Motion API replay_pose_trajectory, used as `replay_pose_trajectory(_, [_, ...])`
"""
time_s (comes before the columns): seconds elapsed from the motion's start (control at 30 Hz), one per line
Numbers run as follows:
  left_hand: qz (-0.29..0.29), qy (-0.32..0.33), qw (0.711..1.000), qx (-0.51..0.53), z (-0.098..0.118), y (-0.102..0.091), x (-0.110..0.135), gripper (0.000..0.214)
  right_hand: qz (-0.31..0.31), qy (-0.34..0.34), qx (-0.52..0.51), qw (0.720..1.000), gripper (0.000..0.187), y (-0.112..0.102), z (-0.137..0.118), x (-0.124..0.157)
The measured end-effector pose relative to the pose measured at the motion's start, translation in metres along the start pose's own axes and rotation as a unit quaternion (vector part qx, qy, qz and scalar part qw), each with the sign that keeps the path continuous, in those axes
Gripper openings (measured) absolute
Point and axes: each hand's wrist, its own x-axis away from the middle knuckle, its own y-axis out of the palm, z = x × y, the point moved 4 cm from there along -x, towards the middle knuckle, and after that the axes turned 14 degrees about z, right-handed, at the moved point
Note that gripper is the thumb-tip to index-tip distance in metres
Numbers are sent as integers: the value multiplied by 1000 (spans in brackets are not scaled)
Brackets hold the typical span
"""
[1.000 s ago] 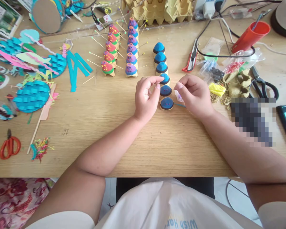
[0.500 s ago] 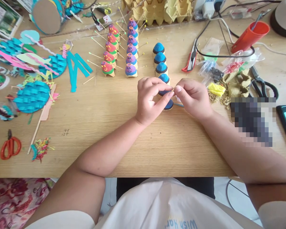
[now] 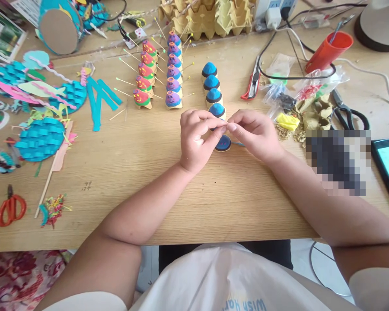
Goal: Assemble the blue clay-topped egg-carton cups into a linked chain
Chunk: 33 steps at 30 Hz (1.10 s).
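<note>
At centre frame my left hand [image 3: 194, 142] and right hand [image 3: 257, 136] meet at pinched fingertips; I cannot tell whether they grasp anything. Six blue domes [image 3: 214, 95] run in a column from upper centre down to my hands, which partly cover the nearest two. Counted, upper centre: five red-and-green pieces [image 3: 143, 83], six purple-and-blue pieces [image 3: 174, 72]. My shirt [image 3: 194, 280], lower centre, reads "Wish Har", inverted; handwritten figures [image 3: 87, 186] on the bench [image 3: 123, 172] are unclear.
</note>
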Motion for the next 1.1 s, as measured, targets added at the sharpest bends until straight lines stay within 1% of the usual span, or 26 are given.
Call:
replay_pose_trajectory(0.13, [3,-7,1000,9,1,-1,1,30,19,43,-44,998,52,2,3,-1])
replay_pose_trajectory(0.3, [30,-49,997,44,-5,-3,2,26,17,40,-60,997,53,2,3,-3])
replay_pose_trajectory(0.37, [37,-53,997,46,-7,-2,2,25,14,34,-56,998,53,1,3,-3])
replay_pose_trajectory(0.47, [35,-42,998,28,-5,-2,2,27,16,28,-29,999,58,0,1,-4])
replay_pose_trajectory(0.67, [-4,3,1000,-6,5,-1,2,34,9,11,24,1000,61,0,-6,-2])
replay_pose_trajectory(0.8, [-8,2,1000,-8,5,0,2,34,-3,-24,44,999,60,2,-9,1])
replay_pose_trajectory(0.9, [-3,1,1000,-3,4,1,2,31,-2,-38,46,998,58,3,-11,2])
replay_pose_trajectory(1.0, [5,6,1000,8,4,0,2,29,-2,-28,40,999,58,2,-12,2])
replay_pose_trajectory(1.1, [15,0,1000,-1,3,-1,2,29,-10,0,8,1000,58,3,-9,2])
